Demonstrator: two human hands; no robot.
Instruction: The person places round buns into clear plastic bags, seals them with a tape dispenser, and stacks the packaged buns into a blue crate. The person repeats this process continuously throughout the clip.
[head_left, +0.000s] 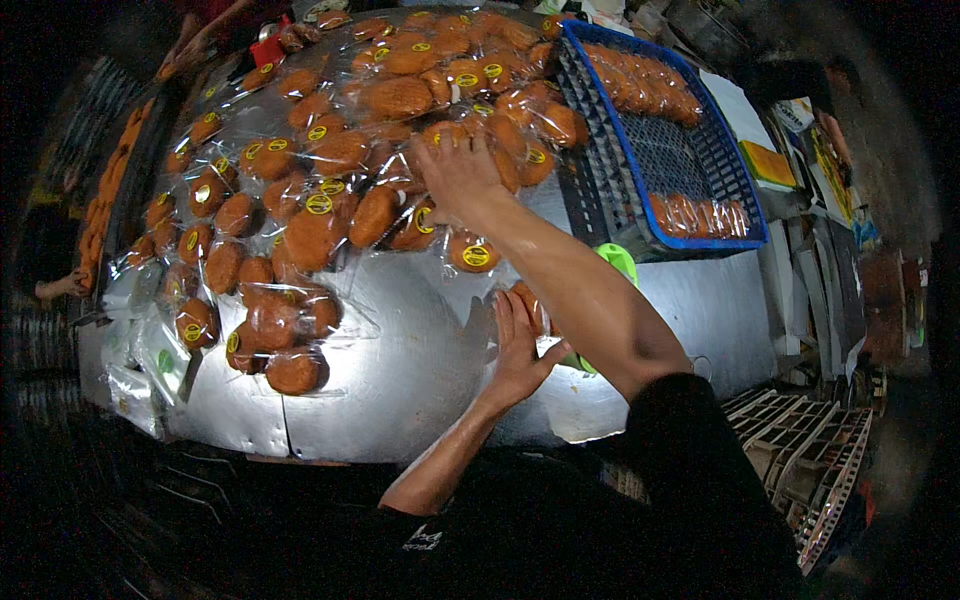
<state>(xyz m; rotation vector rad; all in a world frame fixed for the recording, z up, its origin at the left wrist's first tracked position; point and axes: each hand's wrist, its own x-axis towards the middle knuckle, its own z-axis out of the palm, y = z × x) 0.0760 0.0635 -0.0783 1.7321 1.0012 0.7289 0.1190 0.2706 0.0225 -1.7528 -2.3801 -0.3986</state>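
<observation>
My right hand (457, 176) reaches into a spread of flat brown buns (397, 97) in clear plastic bags, many with round yellow stickers. Its fingers lie over a bagged bun; whether they grip it is hidden. Nearer my body, my left hand (519, 360) has its fingers straight and its thumb apart, against the left side of some bagged buns (529, 304) partly covered by my right forearm. A bright green object (618, 264), possibly a tape dispenser, shows on both sides of that forearm. One stickered bun (474, 253) lies between my hands.
A blue-rimmed plastic crate (626, 161) at the right holds rows of bagged buns at its two ends. Clear plastic bags (142, 375) lie at the left of the metal table (397, 375). Another person's hand (71, 285) touches a tray of buns (101, 210). A metal rack (802, 457) stands lower right.
</observation>
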